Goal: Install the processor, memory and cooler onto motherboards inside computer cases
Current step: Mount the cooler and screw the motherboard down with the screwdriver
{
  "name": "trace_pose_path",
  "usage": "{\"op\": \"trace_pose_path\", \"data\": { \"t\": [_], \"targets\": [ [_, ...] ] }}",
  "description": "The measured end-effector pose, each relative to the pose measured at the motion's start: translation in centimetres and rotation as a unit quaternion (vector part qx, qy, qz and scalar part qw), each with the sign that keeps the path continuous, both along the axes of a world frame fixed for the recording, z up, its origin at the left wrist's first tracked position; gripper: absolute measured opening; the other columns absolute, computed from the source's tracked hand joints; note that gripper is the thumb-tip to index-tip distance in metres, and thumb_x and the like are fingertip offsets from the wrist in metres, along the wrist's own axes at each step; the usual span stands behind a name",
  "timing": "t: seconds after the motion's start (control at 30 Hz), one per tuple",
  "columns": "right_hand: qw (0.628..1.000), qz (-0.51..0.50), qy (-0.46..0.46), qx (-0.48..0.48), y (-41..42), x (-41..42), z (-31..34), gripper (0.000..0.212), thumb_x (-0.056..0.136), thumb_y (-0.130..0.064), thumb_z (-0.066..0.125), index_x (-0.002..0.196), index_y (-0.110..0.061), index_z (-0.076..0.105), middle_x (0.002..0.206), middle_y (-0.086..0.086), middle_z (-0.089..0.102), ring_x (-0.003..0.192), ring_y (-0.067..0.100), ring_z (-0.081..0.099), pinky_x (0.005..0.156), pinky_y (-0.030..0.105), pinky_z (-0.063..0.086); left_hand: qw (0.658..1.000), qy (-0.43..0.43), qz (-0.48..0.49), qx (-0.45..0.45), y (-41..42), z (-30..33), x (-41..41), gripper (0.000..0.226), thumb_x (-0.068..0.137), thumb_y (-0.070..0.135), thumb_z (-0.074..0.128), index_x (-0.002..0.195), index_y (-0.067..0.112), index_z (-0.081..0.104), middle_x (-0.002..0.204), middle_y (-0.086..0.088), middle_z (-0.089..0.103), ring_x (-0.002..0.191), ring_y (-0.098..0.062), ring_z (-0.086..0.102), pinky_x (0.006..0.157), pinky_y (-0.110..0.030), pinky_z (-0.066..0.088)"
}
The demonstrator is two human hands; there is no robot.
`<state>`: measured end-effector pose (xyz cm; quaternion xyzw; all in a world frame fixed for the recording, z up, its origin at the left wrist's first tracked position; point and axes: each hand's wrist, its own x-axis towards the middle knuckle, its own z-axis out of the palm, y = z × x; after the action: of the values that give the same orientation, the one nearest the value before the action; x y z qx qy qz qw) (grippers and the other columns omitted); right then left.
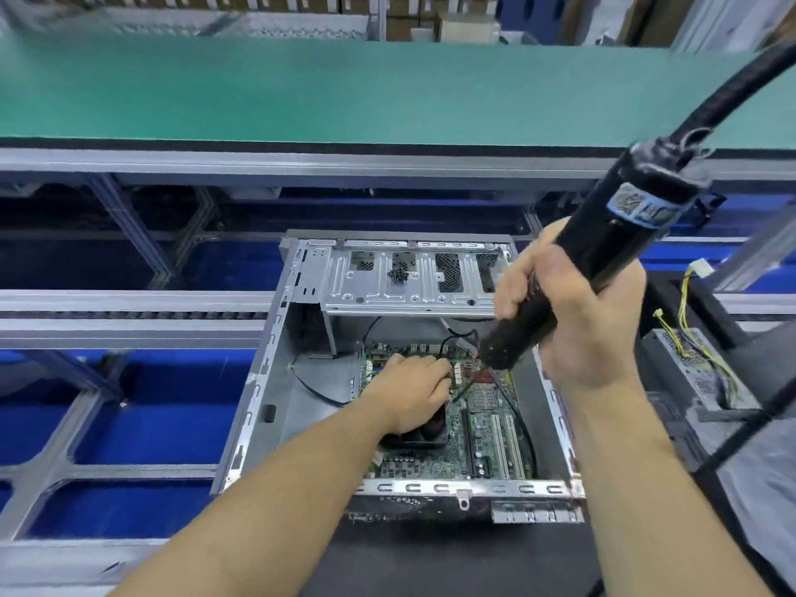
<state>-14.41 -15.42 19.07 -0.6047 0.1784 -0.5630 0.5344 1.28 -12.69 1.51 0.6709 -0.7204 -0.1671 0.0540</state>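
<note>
head | open case (267, 381) on dark desk (430, 562), motherboard (482, 441) on its floor | left hand (413, 394) covers cooler (426, 433), fingers curled down, grip unclear | right hand (577, 321) fingers clamped on electric screwdriver (603, 256) | screws (398, 274) on drive bracket (413, 277) at far edge | power supply (698, 372) right

We are looking through a single wide-angle camera worn on the head, facing forward and steeply down, close over the open computer case (396, 372). Both forearms are entering from the bottom edge. Beyond the left hand (411, 396) and right hand (573, 312), the green worktop (301, 88) is curving across the upper frame.
</note>
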Motion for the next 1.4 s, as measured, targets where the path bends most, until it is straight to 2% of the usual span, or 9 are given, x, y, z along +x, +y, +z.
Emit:
{"op": "trace_pose_path", "data": {
  "t": [0.17,0.33,0.4,0.5,0.67,0.83,1.0,1.2,1.4],
  "targets": [
    [0.999,-0.024,-0.026,0.018,-0.2,2.4,0.9,0.016,0.082,-0.032,0.071,0.070,-0.029,0.062,0.056,0.001,0.057,0.047,0.026,0.052,0.055,0.033,0.047,0.998,0.041,0.040,-0.024,1.5,1.0,4.8,0.032,0.100,0.039,0.051,0.126,0.020,0.052,0.119,-0.003,0.055,0.113,-0.024,0.050,0.099,-0.042,0.040],
    [0.998,-0.016,-0.023,0.054,0.5,5.1,-0.7,0.016,0.080,-0.034,0.071,0.070,-0.027,0.061,0.055,0.001,0.056,0.048,0.026,0.052,0.056,0.033,0.047,0.985,-0.009,0.170,-0.004,4.0,2.2,8.2,0.021,0.101,0.036,0.052,0.095,0.016,0.048,0.099,-0.002,0.052,0.089,-0.024,0.053,0.075,-0.036,0.043],
    [0.998,-0.003,-0.018,0.058,0.8,6.1,-1.2,0.015,0.081,-0.035,0.070,0.068,-0.030,0.065,0.055,-0.001,0.057,0.048,0.024,0.052,0.055,0.032,0.047,0.959,-0.010,0.282,0.007,4.1,2.0,7.7,0.027,0.099,0.028,0.051,0.078,0.013,0.045,0.083,-0.006,0.057,0.073,-0.028,0.054,0.062,-0.032,0.041],
    [0.999,-0.001,0.003,0.049,0.9,7.0,-1.6,0.020,0.082,-0.036,0.071,0.065,-0.028,0.062,0.055,0.001,0.056,0.049,0.024,0.052,0.055,0.033,0.047,0.858,0.236,0.454,0.041,3.3,1.4,6.8,0.029,0.090,0.016,0.056,0.063,0.008,0.046,0.061,-0.010,0.051,0.058,-0.025,0.050,0.057,-0.027,0.039],
    [0.999,0.002,-0.008,0.038,0.5,7.3,-1.6,0.019,0.085,-0.035,0.071,0.068,-0.030,0.065,0.055,-0.001,0.058,0.048,0.026,0.053,0.056,0.036,0.048,0.830,0.346,0.409,0.155,3.4,1.9,5.8,0.019,0.088,0.029,0.054,0.087,0.011,0.050,0.076,-0.009,0.050,0.063,-0.025,0.049,0.057,-0.028,0.043],
    [0.999,0.001,0.001,0.044,0.2,8.1,-1.6,0.024,0.083,-0.034,0.072,0.074,-0.016,0.058,0.056,0.001,0.057,0.047,0.025,0.054,0.055,0.032,0.048,0.781,0.374,0.309,0.394,5.1,2.6,7.3,0.060,0.071,0.054,0.072,0.119,0.021,0.057,0.103,-0.005,0.060,0.081,-0.021,0.065,0.066,-0.029,0.055],
    [0.999,-0.004,0.011,0.051,0.1,8.5,-2.3,0.019,0.083,-0.035,0.069,0.066,-0.029,0.063,0.053,0.000,0.058,0.048,0.026,0.053,0.056,0.035,0.048,0.832,0.267,0.299,0.383,4.4,1.7,5.0,0.104,0.058,0.086,0.068,0.133,0.016,0.054,0.128,-0.002,0.059,0.097,-0.021,0.066,0.080,-0.033,0.058],
    [0.998,-0.002,0.017,0.056,-0.2,8.7,-2.7,0.018,0.083,-0.036,0.070,0.067,-0.030,0.063,0.055,0.001,0.058,0.048,0.025,0.054,0.055,0.034,0.050,0.885,0.221,0.305,0.273,3.7,0.6,4.2,0.083,0.067,0.086,0.059,0.098,0.009,0.063,0.107,-0.006,0.064,0.092,-0.010,0.059,0.056,-0.026,0.037],
    [0.997,0.043,0.060,0.032,0.1,9.2,-2.8,0.023,0.081,-0.034,0.068,0.064,-0.021,0.059,0.053,0.008,0.057,0.050,0.028,0.053,0.058,0.039,0.047,0.907,0.090,0.216,0.350,3.8,0.7,3.8,0.114,0.072,0.096,0.011,0.139,0.015,0.054,0.153,-0.008,0.042,0.134,-0.030,0.046,0.110,-0.048,0.034]
  ]
}}
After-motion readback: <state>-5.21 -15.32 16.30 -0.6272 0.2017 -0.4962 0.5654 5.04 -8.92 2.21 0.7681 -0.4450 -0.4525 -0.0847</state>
